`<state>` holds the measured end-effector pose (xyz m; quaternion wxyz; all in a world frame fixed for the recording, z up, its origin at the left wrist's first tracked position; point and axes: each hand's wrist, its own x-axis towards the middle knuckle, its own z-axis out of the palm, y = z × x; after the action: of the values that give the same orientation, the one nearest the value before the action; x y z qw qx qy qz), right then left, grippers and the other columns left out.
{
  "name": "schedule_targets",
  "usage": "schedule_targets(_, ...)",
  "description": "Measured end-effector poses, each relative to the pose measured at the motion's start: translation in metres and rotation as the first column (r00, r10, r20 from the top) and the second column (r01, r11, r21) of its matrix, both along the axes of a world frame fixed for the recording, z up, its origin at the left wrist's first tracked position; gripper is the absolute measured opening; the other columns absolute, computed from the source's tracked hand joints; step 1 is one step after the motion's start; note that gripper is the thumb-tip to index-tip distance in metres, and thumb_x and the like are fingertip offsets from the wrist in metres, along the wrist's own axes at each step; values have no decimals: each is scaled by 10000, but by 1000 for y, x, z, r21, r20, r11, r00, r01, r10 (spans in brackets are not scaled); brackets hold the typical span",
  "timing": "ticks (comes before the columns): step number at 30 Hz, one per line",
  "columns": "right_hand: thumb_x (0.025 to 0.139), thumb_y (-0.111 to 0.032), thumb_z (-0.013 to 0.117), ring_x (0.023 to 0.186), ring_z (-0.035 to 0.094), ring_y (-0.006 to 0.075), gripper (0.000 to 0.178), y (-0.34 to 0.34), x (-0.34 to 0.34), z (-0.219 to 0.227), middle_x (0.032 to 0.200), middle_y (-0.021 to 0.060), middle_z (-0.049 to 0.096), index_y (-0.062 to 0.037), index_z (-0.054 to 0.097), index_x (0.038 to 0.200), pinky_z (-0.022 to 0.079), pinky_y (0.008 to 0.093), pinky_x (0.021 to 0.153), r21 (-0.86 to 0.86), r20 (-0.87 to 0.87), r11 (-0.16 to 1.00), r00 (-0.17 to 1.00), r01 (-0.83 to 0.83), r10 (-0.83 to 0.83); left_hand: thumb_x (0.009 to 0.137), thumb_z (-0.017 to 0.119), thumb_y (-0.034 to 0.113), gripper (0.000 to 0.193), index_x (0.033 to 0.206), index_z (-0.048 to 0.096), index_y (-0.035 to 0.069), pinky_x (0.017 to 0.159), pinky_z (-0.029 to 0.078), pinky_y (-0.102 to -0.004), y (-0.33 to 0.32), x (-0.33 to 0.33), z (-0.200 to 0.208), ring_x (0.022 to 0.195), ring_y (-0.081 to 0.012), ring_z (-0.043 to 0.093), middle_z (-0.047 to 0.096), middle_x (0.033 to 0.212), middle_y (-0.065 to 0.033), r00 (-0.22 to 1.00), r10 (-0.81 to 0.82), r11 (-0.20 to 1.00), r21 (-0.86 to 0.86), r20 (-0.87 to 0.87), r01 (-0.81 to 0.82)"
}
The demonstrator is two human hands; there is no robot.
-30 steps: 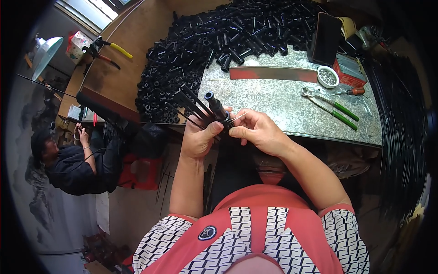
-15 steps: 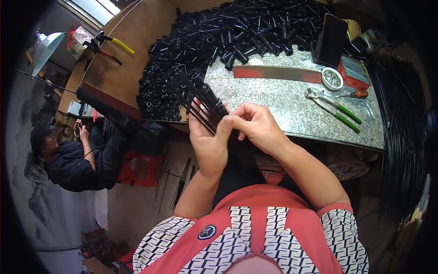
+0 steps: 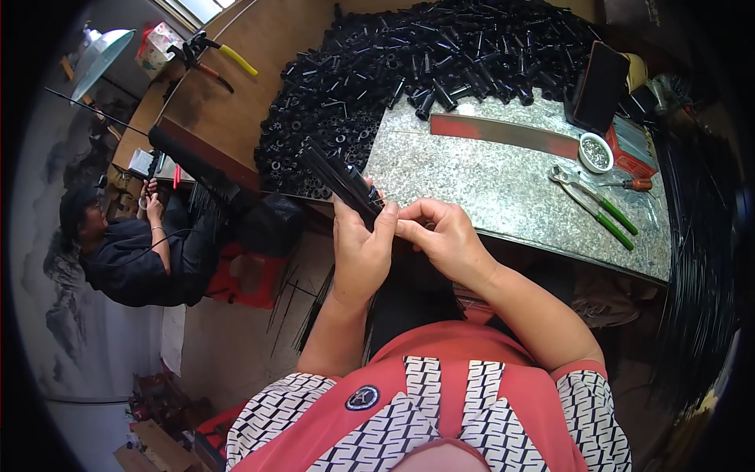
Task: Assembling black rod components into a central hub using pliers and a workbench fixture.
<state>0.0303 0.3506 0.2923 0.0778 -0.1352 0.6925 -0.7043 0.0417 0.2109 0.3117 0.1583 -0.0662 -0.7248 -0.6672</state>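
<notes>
Black rods: fanned out → bunched together | workbench: shifted rightward in head view

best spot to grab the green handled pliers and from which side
I'd grip both green handles, coming from above and the near right: they lie spread on the speckled tabletop, pointing that way, while the metal head points away to the left.
</notes>
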Motion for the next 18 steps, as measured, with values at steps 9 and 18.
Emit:
schedule_targets(9, 886, -150, 665, 705, 560, 53, 161, 2, -5, -12, 780, 13, 654, 8, 673, 854, 467, 226, 640, -252, 167, 965, 979, -74, 118, 887, 594, -19, 268, 1106, 447, 30, 786, 449, -229, -2, -2, -5, 856, -82, 524, 510, 953, -25, 999, -49, 997, -65, -11, 48)
schedule_targets(18, 879, -146, 683, 769, 545, 48, 135, 7, -11, -14, 832, -2, 625, -23, 635, 903, 444, 197, 700, -372, 290, 908, 905, -193, 312, 853, 613, -70, 275, 1044, 449, 40, 773, 448, -225, 0, 3, -6, 832, -72, 516, 505, 924, -23, 999, -28, 999, -32, -18, 27)
